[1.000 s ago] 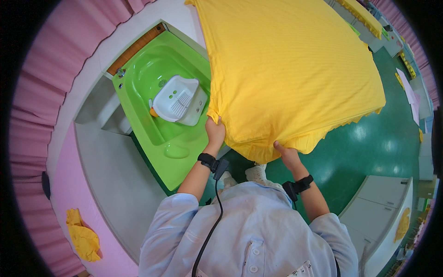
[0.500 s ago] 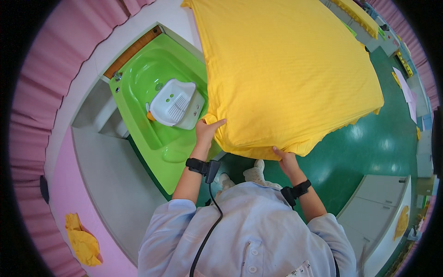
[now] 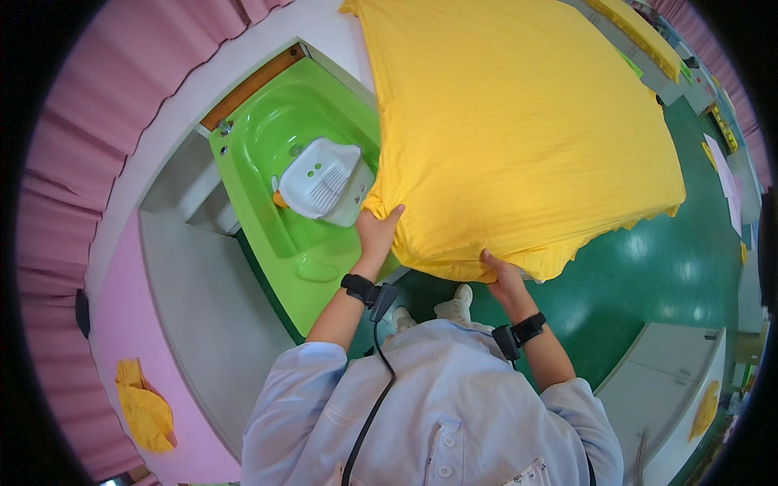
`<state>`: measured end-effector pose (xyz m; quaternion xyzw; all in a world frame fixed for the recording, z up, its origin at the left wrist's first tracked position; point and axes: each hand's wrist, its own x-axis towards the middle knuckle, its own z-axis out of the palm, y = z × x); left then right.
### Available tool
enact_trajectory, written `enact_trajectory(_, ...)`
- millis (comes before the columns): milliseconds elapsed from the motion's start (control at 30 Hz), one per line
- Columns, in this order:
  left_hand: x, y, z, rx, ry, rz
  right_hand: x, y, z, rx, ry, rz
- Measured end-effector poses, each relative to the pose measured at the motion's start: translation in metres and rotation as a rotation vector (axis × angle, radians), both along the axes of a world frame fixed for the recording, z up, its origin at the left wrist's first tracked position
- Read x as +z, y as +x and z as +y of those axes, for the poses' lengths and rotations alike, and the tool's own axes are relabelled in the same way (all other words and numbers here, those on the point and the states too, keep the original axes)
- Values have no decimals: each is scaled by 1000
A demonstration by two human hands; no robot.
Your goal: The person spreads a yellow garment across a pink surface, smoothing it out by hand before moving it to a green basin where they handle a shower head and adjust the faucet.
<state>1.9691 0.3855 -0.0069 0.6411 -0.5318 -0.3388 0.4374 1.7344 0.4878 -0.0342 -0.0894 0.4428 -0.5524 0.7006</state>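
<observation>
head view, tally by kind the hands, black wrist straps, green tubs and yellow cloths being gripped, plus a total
Hands: 2
Black wrist straps: 2
Green tub: 1
Gripped yellow cloth: 1
Total: 6

Yellow sheet (image 3: pixel 527 146) smoother along near edge

Inside the green tub (image 3: pixel 267 279) lies a white ribbed basin (image 3: pixel 303 180), with a brown strip (image 3: pixel 255 86) along the tub's far edge. Pink curtains (image 3: pixel 73 202) hang to the tub's left, a crumpled yellow cloth (image 3: pixel 147 413) lies on the pink surface (image 3: pixel 158 340) at its near left, and a white cabinet (image 3: pixel 660 364) stands well to its right.
</observation>
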Motion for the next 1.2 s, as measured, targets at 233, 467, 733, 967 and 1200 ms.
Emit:
enact_trajectory(233, -7, -8, 0, 4, 18, -255, 2, 4, -2, 22, -27, 33)
enact_trajectory(467, -34, -13, -15, 50, 96, 666, 7, 13, -1, 75, -70, 40)
enact_trajectory(733, -60, -7, -4, 115, 135, 411, -12, 10, 1, 104, -96, 174)
enact_trajectory(967, -30, -1, -1, 57, 130, -240, -27, 4, 3, 80, -67, 274)
enact_trajectory(1200, -49, 8, -10, 104, 136, 161, 0, 20, 4, 39, -52, 95)
